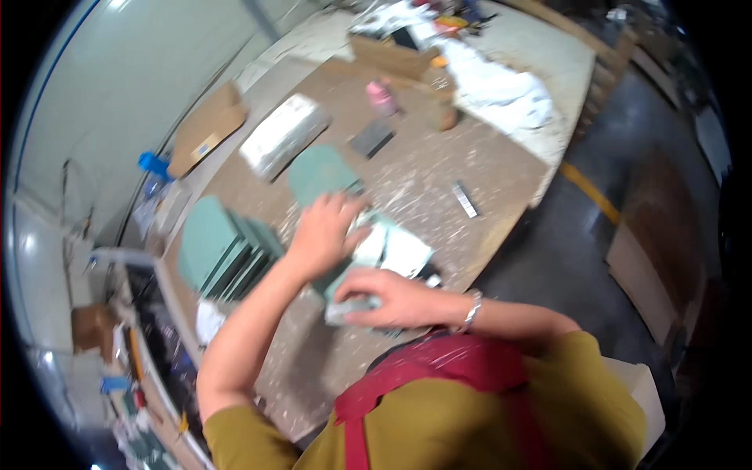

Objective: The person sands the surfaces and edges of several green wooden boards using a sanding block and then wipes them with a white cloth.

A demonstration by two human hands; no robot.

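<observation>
My left hand lies flat on a pale green panel on the speckled brown workbench, fingers spread and pressing down. My right hand grips the near edge of the same green piece, fingers curled around it. A bracelet sits on my right wrist. Another green arched panel lies just beyond my left hand.
A stack of green panels stands on edge at the left. Further back lie a wrapped silvery block, a dark grey pad, a pink bottle, a small metal tool, cardboard and white cloth. Dark floor lies to the right.
</observation>
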